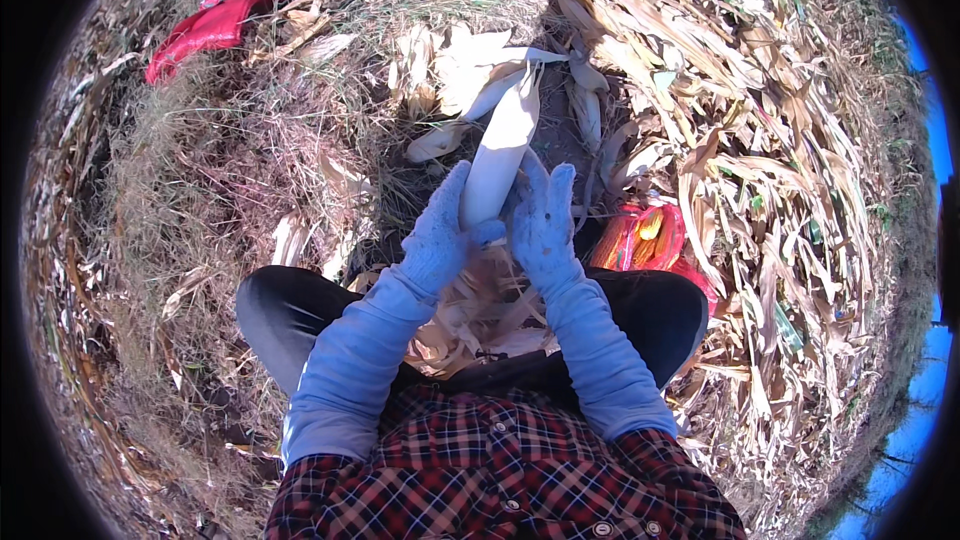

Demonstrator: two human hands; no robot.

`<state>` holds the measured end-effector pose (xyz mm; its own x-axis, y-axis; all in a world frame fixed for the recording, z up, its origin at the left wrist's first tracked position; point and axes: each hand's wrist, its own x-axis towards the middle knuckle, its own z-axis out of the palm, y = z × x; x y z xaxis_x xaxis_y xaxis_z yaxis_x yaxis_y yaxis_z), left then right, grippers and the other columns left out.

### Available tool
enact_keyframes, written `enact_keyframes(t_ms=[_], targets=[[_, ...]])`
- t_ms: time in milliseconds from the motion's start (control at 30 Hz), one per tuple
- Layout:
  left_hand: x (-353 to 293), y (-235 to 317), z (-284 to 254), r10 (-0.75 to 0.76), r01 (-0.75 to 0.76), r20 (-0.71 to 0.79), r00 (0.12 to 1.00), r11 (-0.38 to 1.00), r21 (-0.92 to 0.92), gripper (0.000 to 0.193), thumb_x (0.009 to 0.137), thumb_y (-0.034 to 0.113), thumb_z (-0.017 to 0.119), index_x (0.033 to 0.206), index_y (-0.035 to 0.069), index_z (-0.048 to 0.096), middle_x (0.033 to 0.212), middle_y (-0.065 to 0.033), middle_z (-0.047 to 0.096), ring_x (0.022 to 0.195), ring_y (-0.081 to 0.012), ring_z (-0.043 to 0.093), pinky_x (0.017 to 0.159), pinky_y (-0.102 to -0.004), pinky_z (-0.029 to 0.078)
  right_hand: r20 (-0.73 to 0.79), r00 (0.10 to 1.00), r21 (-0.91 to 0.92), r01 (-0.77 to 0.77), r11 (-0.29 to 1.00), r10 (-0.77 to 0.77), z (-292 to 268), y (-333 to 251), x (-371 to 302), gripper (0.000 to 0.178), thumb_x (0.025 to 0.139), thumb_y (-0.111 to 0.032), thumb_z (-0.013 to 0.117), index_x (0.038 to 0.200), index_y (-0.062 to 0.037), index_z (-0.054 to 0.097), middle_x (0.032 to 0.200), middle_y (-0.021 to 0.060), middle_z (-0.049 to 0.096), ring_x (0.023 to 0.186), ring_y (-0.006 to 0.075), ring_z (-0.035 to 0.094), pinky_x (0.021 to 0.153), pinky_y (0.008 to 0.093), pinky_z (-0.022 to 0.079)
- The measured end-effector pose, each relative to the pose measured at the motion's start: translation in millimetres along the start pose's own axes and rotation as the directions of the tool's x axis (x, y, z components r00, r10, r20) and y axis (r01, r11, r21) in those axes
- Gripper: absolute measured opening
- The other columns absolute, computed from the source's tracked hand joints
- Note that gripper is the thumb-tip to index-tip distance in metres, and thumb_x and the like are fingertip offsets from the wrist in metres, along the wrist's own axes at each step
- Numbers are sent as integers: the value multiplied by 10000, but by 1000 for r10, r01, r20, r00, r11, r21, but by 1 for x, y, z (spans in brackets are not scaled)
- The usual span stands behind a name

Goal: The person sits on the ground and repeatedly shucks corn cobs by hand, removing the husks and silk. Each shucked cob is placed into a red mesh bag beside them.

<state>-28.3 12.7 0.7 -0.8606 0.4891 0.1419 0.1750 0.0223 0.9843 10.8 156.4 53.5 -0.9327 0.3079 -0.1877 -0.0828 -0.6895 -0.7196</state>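
An ear of corn [497, 155] in its pale husk points away from me, tilted slightly right. My left hand [437, 235], in a light blue-white glove, holds it low on its left side, with the thumb across its near end. My right hand [543, 230], gloved alike, is raised along the ear's right side with its fingers stretched out. Whether its fingertips touch the husk is hard to tell. Beyond the ear lie other pale husks [470, 75]. Loose husks [470, 325] are heaped between my bent legs.
A red mesh bag [650, 238] with yellow corn in it lies beside my right knee. Another red bag [205, 35] is spread on dry grass at the far left. Dry corn stalks [770, 140] cover the ground on the right.
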Motion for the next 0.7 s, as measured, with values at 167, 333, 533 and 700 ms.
enact_keyframes(t_ms=[167, 333, 533, 700], targets=[[3, 20, -21, -196, 331, 275, 941, 696, -637, 717, 962, 95, 725, 1569, 26, 350, 1428, -127, 543, 1276, -227, 572, 1054, -374, 514, -46, 997, -203, -71, 977, 63, -7, 2, -2, 733, 1074, -632, 340, 1447, -27, 519, 1326, 162, 634, 1190, 284, 636, 1048, 431, 507], [-2, 3, -9, -100, 221, 288, 952, 879, -423, 640, 1019, 119, 623, 1590, 66, 338, 1482, -126, 508, 1322, -223, 548, 1061, -369, 521, 10, 984, -55, -179, 982, 180, -14, 16, -10, 668, 1076, -595, 409, 1420, -39, 546, 1314, 148, 640, 1177, 254, 640, 1037, 409, 526], [4, 21, 8, -114, 130, 69, 991, 943, -306, 682, 969, 86, 686, 1561, -16, 363, 1476, -183, 502, 1290, -258, 567, 1093, -388, 495, 44, 982, 106, -187, 977, 183, -17, 26, -9, 724, 1068, -626, 382, 1538, -76, 377, 1447, 152, 520, 1285, 288, 560, 1081, 428, 497], [-2, 27, 8, -243, 160, -4, 970, 652, -741, 602, 999, -2, 623, 1548, -7, 376, 1433, -140, 549, 1269, -240, 576, 1091, -374, 502, 94, 985, 52, -148, 988, 142, -5, 31, -10, 710, 1076, -608, 376, 1561, -89, 351, 1480, 153, 488, 1321, 291, 526, 1124, 434, 455]])
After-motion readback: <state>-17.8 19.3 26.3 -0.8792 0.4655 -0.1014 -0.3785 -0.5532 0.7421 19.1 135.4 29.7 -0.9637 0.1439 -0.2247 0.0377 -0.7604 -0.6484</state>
